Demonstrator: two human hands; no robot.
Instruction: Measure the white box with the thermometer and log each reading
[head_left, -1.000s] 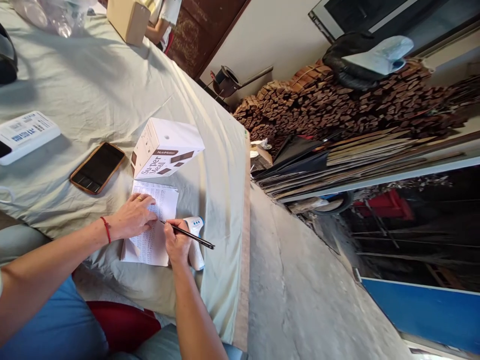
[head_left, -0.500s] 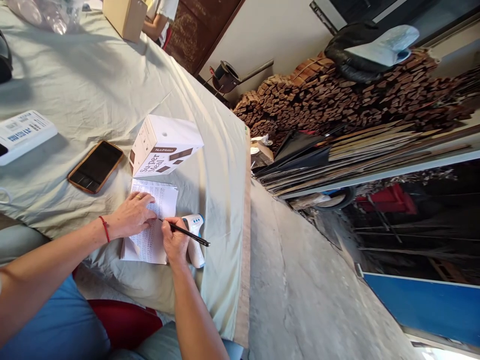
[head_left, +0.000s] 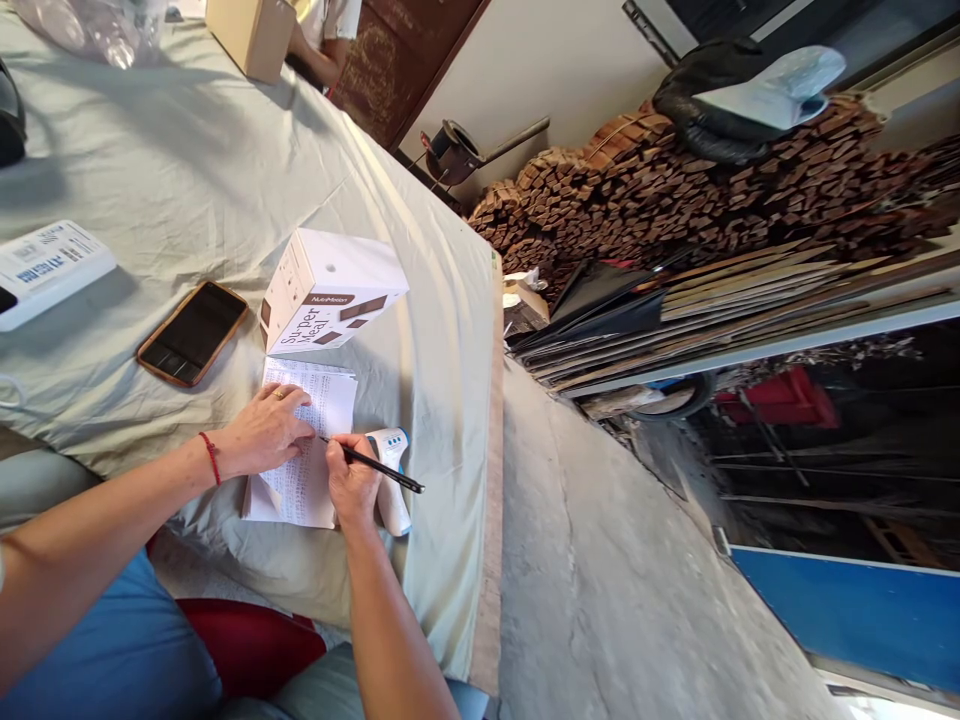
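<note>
White paper sheets (head_left: 330, 400) covered in small handwriting lie on the cloth-covered table. My left hand (head_left: 271, 432) rests flat on them, fingers stretched out, with a red cord at the wrist. A black pen (head_left: 384, 469) is gripped in my right hand (head_left: 352, 482), its tip at the paper close to my left fingertips. Partly behind my right hand lies a white and blue infrared thermometer (head_left: 393, 500). Just beyond the sheets stands a white "Super Meal" box (head_left: 330, 295). To its left lies a phone (head_left: 193, 333) in an orange-edged case.
A white device with blue print (head_left: 52, 265) lies at the left. A cardboard box (head_left: 251, 40) and a clear plastic bag (head_left: 112, 30) stand at the far side, near another person's arm (head_left: 319, 62). The table edge (head_left: 491, 480) runs along the right, above concrete floor.
My hands, the pen and the paper hold nearly the same places; the view has shifted very slightly. The other person's arm at the far side has moved a little.
</note>
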